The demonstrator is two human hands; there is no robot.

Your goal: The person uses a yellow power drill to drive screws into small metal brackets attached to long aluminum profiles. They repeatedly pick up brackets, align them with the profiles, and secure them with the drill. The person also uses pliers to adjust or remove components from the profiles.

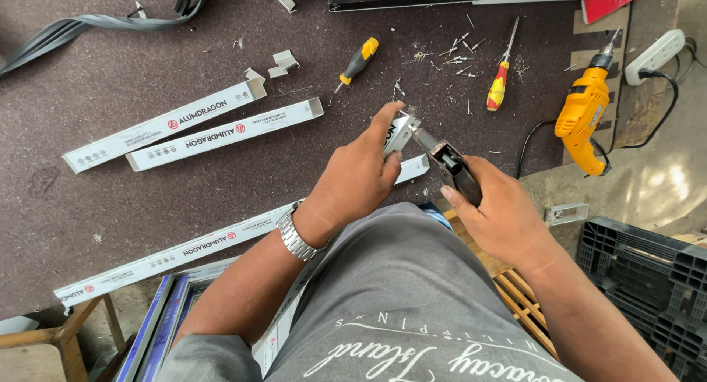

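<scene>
Head view looks down at two bare hands over a dark brown bench [147,198]. Left hand [361,176] has its grip closed tight around a small white metal corner piece [399,130], with the thumb up on top. This hand wears a silver watch [293,233] on the wrist. Right hand [501,213] has its grip closed around a dark power tool [453,168]. The tip of the tool touches the white piece, just above the near edge of the bench.

A long white metal strip [177,253] lies under the left arm, along the near edge. Two shorter white channel pieces [158,126] [228,133] lie side by side to the left, open at the ends; I cannot tell if anything is inside them. Small cut bits of metal [281,62] sit above them.

A yellow and black screwdriver [358,60] lies near the middle. A red and yellow screwdriver [501,76] lies farther right, with loose screws [458,54] and shavings between them. A yellow drill [583,117] rests at the right edge, near a white power strip [655,54]. A black plastic crate [648,279] stands on the floor at the right; what is in it cannot be seen. Grey rubber strips [96,21] curl at the top left.
</scene>
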